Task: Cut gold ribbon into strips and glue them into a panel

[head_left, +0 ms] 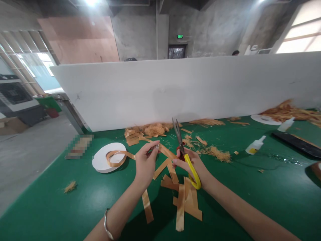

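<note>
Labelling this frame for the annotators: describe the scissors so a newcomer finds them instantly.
Start at the green table in front of the long white partition. Near its middle, the right hand grips the scissors above a heap of cut orange ribbon strips. They are the only thing with yellow handles, their grey blades pointing up and slightly parted.

Orange ribbon strip pinched taut above table; yellow-handled scissors held upright, blades slightly parted.

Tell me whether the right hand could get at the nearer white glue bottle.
Probably yes: the right hand has bare green table between it and the glue bottle, but it holds scissors.
</note>
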`<action>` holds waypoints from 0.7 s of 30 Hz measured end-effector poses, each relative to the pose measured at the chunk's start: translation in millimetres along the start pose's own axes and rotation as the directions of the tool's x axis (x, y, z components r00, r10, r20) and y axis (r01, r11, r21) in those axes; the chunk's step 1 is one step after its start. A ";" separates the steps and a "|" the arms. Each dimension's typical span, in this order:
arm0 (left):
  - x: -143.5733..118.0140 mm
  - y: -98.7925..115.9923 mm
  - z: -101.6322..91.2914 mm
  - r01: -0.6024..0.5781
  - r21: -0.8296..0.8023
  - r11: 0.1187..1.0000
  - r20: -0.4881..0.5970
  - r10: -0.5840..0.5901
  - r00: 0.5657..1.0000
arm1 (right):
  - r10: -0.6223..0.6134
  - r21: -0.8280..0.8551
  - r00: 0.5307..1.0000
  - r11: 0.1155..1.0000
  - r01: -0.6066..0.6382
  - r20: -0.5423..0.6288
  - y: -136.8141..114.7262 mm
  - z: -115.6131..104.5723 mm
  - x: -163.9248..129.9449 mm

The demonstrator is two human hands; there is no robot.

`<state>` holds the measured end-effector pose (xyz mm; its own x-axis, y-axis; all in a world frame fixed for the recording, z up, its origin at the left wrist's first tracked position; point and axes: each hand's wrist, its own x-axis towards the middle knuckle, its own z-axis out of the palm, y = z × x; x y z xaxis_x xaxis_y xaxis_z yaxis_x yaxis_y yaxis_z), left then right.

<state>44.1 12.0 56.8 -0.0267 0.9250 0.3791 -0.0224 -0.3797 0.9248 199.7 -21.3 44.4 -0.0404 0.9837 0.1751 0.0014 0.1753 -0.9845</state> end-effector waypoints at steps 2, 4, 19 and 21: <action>1.8 2.0 -1.8 0.006 0.000 1.000 -0.002 -0.006 1.000 | -0.002 -0.048 1.000 0.999 0.003 0.014 1.5 -2.3 1.5; 4.6 5.7 -4.3 -0.014 -0.005 1.000 -0.008 0.014 1.000 | -0.017 -0.126 1.000 0.992 0.014 -0.024 2.7 -6.5 3.6; 28.3 45.6 -37.9 -0.288 -0.105 0.952 -0.223 0.260 0.939 | -0.314 -0.882 0.948 0.430 0.192 0.053 -8.1 -41.8 10.6; 29.8 47.8 -41.3 -0.315 -0.125 0.941 -0.225 0.283 0.932 | -0.311 -0.898 0.948 0.397 0.190 0.063 -7.4 -42.7 10.9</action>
<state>1.0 20.7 111.0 -0.2559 0.7516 0.6080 -0.1372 -0.6508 0.7467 241.9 -10.2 54.0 -0.1022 0.8756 0.4721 0.8902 0.2923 -0.3495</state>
